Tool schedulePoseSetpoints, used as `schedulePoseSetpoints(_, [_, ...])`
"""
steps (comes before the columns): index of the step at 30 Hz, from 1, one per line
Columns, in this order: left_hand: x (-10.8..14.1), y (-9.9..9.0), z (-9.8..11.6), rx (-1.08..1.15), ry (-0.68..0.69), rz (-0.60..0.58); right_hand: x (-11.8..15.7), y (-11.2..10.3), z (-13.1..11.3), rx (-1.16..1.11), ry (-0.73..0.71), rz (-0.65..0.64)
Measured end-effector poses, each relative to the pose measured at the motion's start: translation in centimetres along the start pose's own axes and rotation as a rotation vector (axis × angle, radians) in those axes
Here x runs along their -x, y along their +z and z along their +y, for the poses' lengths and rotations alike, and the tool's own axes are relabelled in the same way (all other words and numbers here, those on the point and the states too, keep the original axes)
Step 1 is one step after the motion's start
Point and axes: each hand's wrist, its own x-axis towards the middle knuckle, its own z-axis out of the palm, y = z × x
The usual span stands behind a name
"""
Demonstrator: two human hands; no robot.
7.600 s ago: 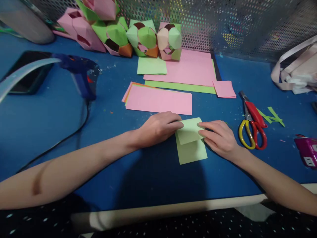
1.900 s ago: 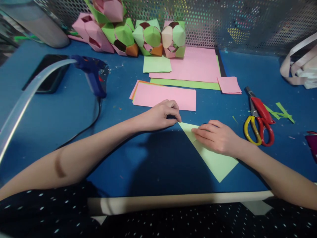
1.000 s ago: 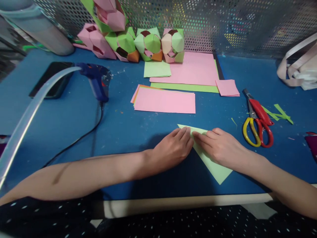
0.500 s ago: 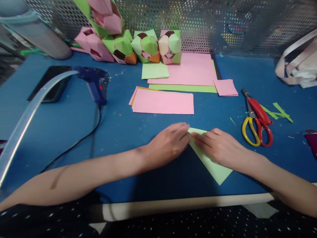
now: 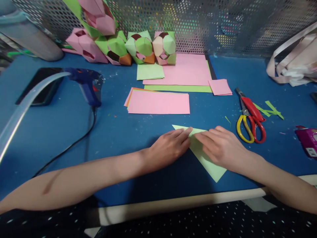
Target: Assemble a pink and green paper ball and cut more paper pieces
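Note:
A light green sheet of paper (image 5: 206,162), folded into a triangle, lies on the blue table before me. One pointed corner sticks out past my left fingertips, and another points toward the table's front edge. My left hand (image 5: 170,145) is closed, its fingers together and pressing the upper left part of the paper. My right hand (image 5: 219,145) has its fingers curled and pressed on the paper just right of the left fingertips, covering the sheet's right side. The undersides of both hands are hidden.
Pink strips (image 5: 158,102) lie stacked ahead of my hands, with larger pink sheets (image 5: 188,71) behind. Scissors (image 5: 250,115) with red and yellow handles rest right of my hands. A blue glue gun (image 5: 86,87) with a cord stands left. Folded paper shapes (image 5: 142,48) line the mesh panel.
My left fingers have shifted back along the paper, so its left corner now shows beyond them. My right hand stays on the paper, its fingers slightly more curled. The view has turned slightly right.

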Motion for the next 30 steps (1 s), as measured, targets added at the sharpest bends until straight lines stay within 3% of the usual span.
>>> schedulePoseSetpoints(3, [-0.1, 0.1, 0.0, -0.004, 0.008, -0.036, -0.4, 1.7, -0.5, -0.002, 0.081, 0.123])
schedulePoseSetpoints(8, [-0.1, 0.1, 0.3, -0.032, -0.004, -0.066, -0.3, 3.4, -1.1, 0.151, 0.014, 0.063])
schedulePoseSetpoints(15, [0.1, -0.7, 1.0, -0.249, -0.115, -0.105, 0.4, 1.0, -1.9, 0.375, 0.117, -0.164])
schedulePoseSetpoints(20, [0.1, -0.9, 1.1, -0.332, -0.144, -0.085, 0.8, 0.2, -1.8, 0.417, 0.174, -0.225])
schedulePoseSetpoints(23, [-0.1, -1.0, 0.8, -0.298, -0.161, -0.097, 0.7, 0.0, -1.3, 0.358, 0.211, -0.177])
schedulePoseSetpoints(26, [-0.3, -1.0, 0.3, -0.227, -0.159, -0.103, 0.3, 0.3, -1.1, 0.288, 0.251, -0.028])
schedulePoseSetpoints(28, [-0.4, -0.9, 0.0, -0.189, -0.145, -0.088, 0.0, 1.1, -1.3, 0.191, 0.165, 0.034])
schedulePoseSetpoints(30, [-0.4, -0.7, -0.2, -0.171, -0.137, -0.067, -0.1, 2.0, -1.5, 0.059, 0.033, 0.000])
